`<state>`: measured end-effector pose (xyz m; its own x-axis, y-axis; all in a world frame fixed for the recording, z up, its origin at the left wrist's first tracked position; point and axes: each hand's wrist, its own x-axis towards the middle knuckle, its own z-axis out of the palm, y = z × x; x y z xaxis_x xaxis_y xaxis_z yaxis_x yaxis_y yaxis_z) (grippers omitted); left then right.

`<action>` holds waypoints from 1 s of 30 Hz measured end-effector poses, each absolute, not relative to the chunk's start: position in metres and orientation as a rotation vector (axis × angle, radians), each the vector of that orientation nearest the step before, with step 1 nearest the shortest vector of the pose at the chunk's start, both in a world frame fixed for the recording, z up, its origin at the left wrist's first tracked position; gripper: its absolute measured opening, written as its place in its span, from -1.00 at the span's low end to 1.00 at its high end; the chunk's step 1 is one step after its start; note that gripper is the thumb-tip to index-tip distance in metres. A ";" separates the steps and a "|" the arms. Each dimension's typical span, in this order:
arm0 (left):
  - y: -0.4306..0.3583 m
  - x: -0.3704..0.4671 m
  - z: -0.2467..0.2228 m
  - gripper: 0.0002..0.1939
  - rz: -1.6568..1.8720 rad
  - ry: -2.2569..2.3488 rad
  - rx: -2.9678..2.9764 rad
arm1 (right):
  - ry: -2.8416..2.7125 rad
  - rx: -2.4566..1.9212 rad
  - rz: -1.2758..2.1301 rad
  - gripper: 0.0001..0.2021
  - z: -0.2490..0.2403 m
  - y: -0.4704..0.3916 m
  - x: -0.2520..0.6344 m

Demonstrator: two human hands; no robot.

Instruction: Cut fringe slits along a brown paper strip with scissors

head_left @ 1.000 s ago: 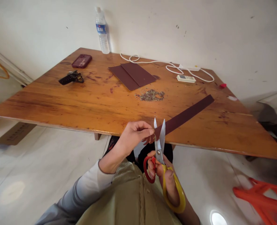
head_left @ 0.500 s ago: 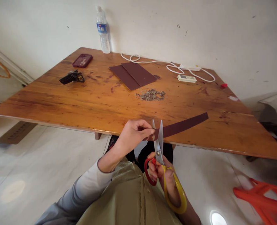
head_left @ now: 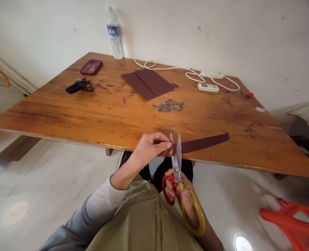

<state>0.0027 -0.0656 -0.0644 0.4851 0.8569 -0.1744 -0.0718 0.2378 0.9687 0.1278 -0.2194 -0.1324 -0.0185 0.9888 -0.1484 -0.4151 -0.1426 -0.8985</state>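
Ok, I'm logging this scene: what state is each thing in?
Scissors, open
Strip, between blades
Left hand, pinching strip
Right hand, gripping scissors
Bottle, upright, capped
Sheets, flat, overlapping
Clippings, heaped
Cord, loosely looped
Maroon case, lying flat
Remote, lying flat
Black bundle, lying down

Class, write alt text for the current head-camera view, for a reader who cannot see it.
The left hand holds one end of a long dark-maroon flat strip between the open blades of metal scissors with red and yellow handles, gripped by the right hand. Beyond, on a brown wooden table, lie maroon sheets and a scattered pile of thin clippings.
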 end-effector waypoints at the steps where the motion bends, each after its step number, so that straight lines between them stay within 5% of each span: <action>1: -0.066 0.003 -0.066 -0.84 0.754 0.844 1.141 | -0.804 -0.994 1.480 -0.42 -0.132 -0.219 0.127; 13: -0.062 0.003 -0.078 -0.81 0.858 0.853 1.084 | -0.893 -1.121 1.466 -0.28 -0.133 -0.222 0.137; 30: -0.054 0.001 -0.080 -0.80 0.947 0.777 0.980 | -0.834 -1.169 1.473 -0.41 -0.129 -0.234 0.142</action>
